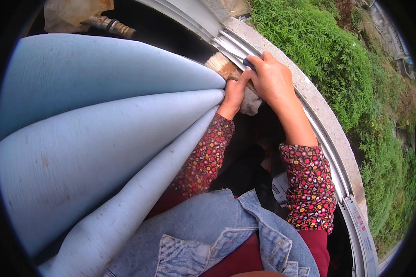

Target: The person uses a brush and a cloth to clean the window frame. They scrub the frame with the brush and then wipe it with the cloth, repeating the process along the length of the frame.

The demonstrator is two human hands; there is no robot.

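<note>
My left hand [233, 95] grips a flat brush [222, 65] with pale bristles and a worn, brownish base. Below that hand hangs a grey, fluffy piece of cloth or sponge [251, 104]; what holds it is hidden between the hands. My right hand [274, 78] is closed around the dark blue handle of a thin metal tool [248, 63], perhaps a screwdriver. Its slim shaft points along the metal window track [241, 45], near the corner of the frame. Both hands are close together at the inner side of the sill.
A light blue curtain [107, 72] bulges in from the left, up to my left wrist. Outside the track runs a concrete ledge [327, 114], with green plants [319, 52] beyond. A window sash edge [362, 232] bears writing. At upper left is a hose fitting [114, 27].
</note>
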